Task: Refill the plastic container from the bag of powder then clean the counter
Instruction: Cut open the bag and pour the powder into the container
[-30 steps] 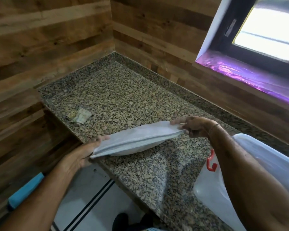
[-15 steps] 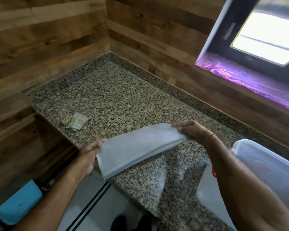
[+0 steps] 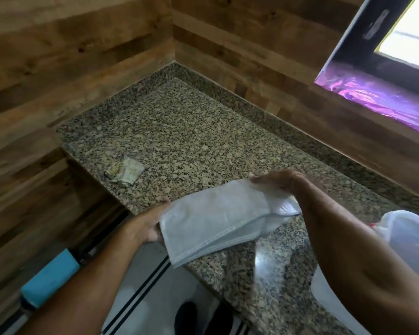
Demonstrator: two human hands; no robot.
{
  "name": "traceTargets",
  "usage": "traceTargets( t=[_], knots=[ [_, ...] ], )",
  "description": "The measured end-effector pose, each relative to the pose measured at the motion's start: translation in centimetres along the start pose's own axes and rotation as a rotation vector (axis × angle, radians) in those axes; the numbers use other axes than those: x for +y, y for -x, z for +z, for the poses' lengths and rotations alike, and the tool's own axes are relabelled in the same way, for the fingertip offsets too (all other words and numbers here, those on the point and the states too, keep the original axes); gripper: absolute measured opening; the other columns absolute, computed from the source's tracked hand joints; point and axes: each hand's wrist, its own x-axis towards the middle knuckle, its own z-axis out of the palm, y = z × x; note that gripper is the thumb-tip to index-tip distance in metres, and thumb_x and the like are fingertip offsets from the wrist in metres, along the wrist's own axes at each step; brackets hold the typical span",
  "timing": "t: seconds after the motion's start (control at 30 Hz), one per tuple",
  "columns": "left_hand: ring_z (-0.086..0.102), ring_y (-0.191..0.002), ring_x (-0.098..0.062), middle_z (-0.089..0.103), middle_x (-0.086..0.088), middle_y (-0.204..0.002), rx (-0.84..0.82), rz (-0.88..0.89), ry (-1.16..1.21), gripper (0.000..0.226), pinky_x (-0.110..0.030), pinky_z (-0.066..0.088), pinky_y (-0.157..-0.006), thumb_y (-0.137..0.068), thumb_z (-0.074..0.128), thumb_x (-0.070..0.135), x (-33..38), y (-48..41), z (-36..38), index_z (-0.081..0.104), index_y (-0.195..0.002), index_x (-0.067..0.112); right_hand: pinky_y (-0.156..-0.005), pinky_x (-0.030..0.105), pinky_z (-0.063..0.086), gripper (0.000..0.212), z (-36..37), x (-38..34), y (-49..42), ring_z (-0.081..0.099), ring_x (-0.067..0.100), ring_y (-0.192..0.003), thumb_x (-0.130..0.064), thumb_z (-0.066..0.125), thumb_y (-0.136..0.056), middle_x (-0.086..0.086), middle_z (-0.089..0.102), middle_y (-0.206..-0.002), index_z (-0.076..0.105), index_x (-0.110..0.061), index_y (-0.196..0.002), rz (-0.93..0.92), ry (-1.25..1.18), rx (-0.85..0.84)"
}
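Note:
A white woven bag (image 3: 218,218), flattened and folded, hangs over the front edge of the granite counter (image 3: 191,139). My left hand (image 3: 149,223) grips its near left end and my right hand (image 3: 275,181) pinches its far right end, where a clear inner liner shows. The translucent plastic container (image 3: 406,235) with a red latch stands at the right edge of the view, partly hidden behind my right forearm.
A crumpled scrap of packaging (image 3: 125,171) lies on the counter to the left. Wood-panelled walls close the counter at the back and left. A window ledge (image 3: 377,100) juts out at the upper right. A blue-handled tool (image 3: 49,279) leans below the counter.
The bag has turned flatter and swung toward me, its near end now past the counter's edge. Both hands kept their grip. The view has shifted right.

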Motion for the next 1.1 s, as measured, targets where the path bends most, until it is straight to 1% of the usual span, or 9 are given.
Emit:
traceTargets(
  t=[0.17, 0.33, 0.43, 0.57, 0.7, 0.83, 0.93, 1.0, 1.1],
  knots=[
    [0.074, -0.07, -0.03, 0.075, -0.018, -0.086, 0.021, 0.056, -0.053, 0.014, -0.043, 0.062, -0.049, -0.107, 0.05, 0.012, 0.5, -0.2, 0.7, 0.062, -0.111, 0.005, -0.048, 0.023, 0.056, 0.036, 2.6, -0.8, 0.4, 0.072, 0.017, -0.051, -0.05, 0.052, -0.105, 0.003, 0.076, -0.062, 0.067, -0.018, -0.096, -0.019, -0.037, -0.1],
    [0.064, -0.083, -0.032, 0.064, -0.017, -0.102, 0.119, 0.047, 0.017, 0.037, -0.046, 0.06, -0.046, -0.101, 0.06, 0.005, -0.3, -1.6, 0.4, 0.048, -0.13, 0.025, -0.073, 0.034, 0.059, 0.032, 3.9, -0.1, -1.2, 0.069, 0.024, -0.078, -0.03, 0.067, -0.1, 0.009, 0.076, -0.091, 0.068, -0.007, -0.121, 0.015, -0.041, -0.004],
    [0.064, -0.08, -0.032, 0.065, -0.018, -0.096, 0.16, 0.077, -0.029, 0.032, -0.041, 0.058, -0.044, -0.1, 0.061, 0.005, -1.0, -1.5, 0.8, 0.05, -0.126, 0.021, -0.073, 0.034, 0.057, 0.022, 4.7, 1.0, -0.8, 0.068, 0.024, -0.076, -0.019, 0.073, -0.093, 0.011, 0.075, -0.092, 0.072, -0.004, -0.109, -0.001, -0.071, 0.097],
    [0.068, -0.078, -0.033, 0.071, -0.022, -0.098, 0.178, 0.147, -0.108, 0.031, -0.036, 0.062, -0.049, -0.099, 0.066, 0.013, -0.8, -0.8, 0.6, 0.057, -0.128, 0.009, -0.098, 0.059, 0.058, 0.04, 3.8, 3.1, -3.3, 0.071, 0.032, -0.087, -0.023, 0.082, -0.072, 0.02, 0.079, -0.104, 0.077, -0.002, -0.106, -0.085, -0.105, 0.117],
    [0.071, -0.08, -0.034, 0.073, -0.025, -0.099, 0.155, 0.278, -0.201, 0.027, -0.041, 0.064, -0.058, -0.099, 0.067, 0.021, 3.1, 1.6, 2.1, 0.061, -0.119, 0.005, -0.096, 0.058, 0.058, 0.045, 0.6, 2.4, 1.0, 0.073, 0.036, -0.094, -0.03, 0.08, -0.082, 0.018, 0.078, -0.105, 0.073, -0.001, -0.115, -0.163, -0.167, 0.15],
    [0.073, -0.086, -0.033, 0.077, -0.021, -0.104, 0.125, 0.474, -0.302, 0.056, -0.057, 0.059, -0.088, -0.085, 0.079, 0.038, 9.2, 4.3, 5.7, 0.063, -0.128, 0.006, -0.077, 0.046, 0.055, 0.043, -4.3, 1.7, 11.0, 0.066, 0.029, -0.084, -0.035, 0.086, -0.078, 0.011, 0.074, -0.092, 0.076, -0.003, -0.104, -0.333, -0.227, 0.27],
    [0.069, -0.08, -0.028, 0.071, -0.021, -0.114, 0.016, 0.629, -0.271, 0.042, -0.036, 0.063, -0.056, -0.096, 0.071, 0.024, 12.0, 8.6, 12.1, 0.059, -0.13, 0.001, -0.09, 0.044, 0.05, 0.038, -9.3, 5.2, 16.6, 0.063, 0.028, -0.094, -0.021, 0.079, -0.084, 0.016, 0.071, -0.108, 0.075, -0.003, -0.118, -0.474, -0.432, 0.375],
    [0.066, -0.076, -0.023, 0.068, -0.021, -0.116, -0.042, 0.731, -0.265, 0.039, -0.028, 0.058, -0.048, -0.099, 0.067, 0.017, 12.9, 10.8, 16.8, 0.058, -0.132, -0.001, -0.094, 0.039, 0.055, 0.038, -12.3, 8.3, 19.0, 0.067, 0.026, -0.099, -0.012, 0.07, -0.091, 0.018, 0.069, -0.124, 0.07, -0.004, -0.128, -0.54, -0.539, 0.415],
    [0.068, -0.066, -0.017, 0.07, -0.014, -0.099, -0.137, 0.839, -0.288, 0.026, -0.026, 0.058, -0.052, -0.1, 0.067, 0.016, 12.1, 13.4, 24.5, 0.063, -0.122, 0.002, -0.065, 0.033, 0.062, 0.033, -14.9, 13.5, 24.8, 0.07, 0.022, -0.076, -0.003, 0.062, -0.097, 0.015, 0.071, -0.1, 0.067, 0.003, -0.128, -0.531, -0.608, 0.534]
  ],
)
